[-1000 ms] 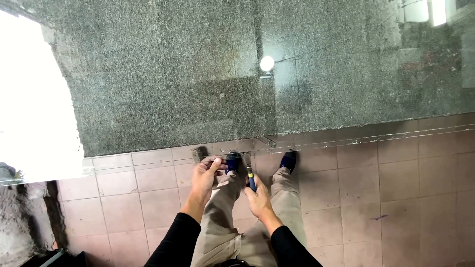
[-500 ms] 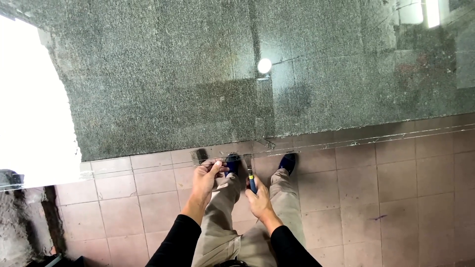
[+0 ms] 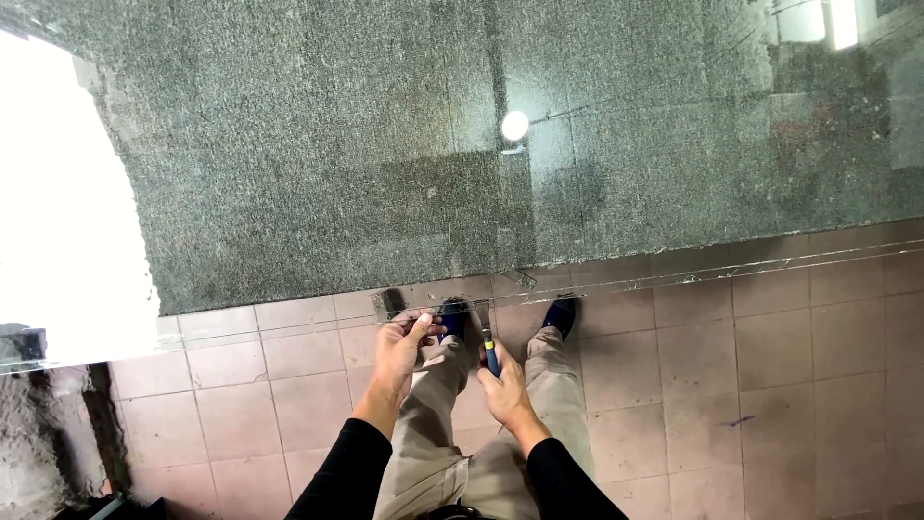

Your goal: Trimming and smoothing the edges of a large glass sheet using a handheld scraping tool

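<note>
My right hand [image 3: 506, 392] is closed around a slim tool with a blue and yellow handle [image 3: 491, 357]. The tool's tip points at the near edge of a large polished dark granite slab [image 3: 385, 173]. My left hand [image 3: 402, 349] hovers just left of it, thumb pressed against the curled forefinger; nothing shows between them. A small dark patch [image 3: 388, 301] sits on the slab's edge just above the left hand. Both hands are over my knees, above my blue shoes [image 3: 560, 314].
The slab's glossy top reflects a round lamp [image 3: 515, 125] and a bright opening [image 3: 58, 221] at the left. Pinkish square floor tiles [image 3: 770, 366] run under its near edge. Rough grey masonry [image 3: 38, 453] stands at the lower left.
Both hands stay in almost the same place by the slab's edge. The left thumb and forefinger have closed a little tighter.
</note>
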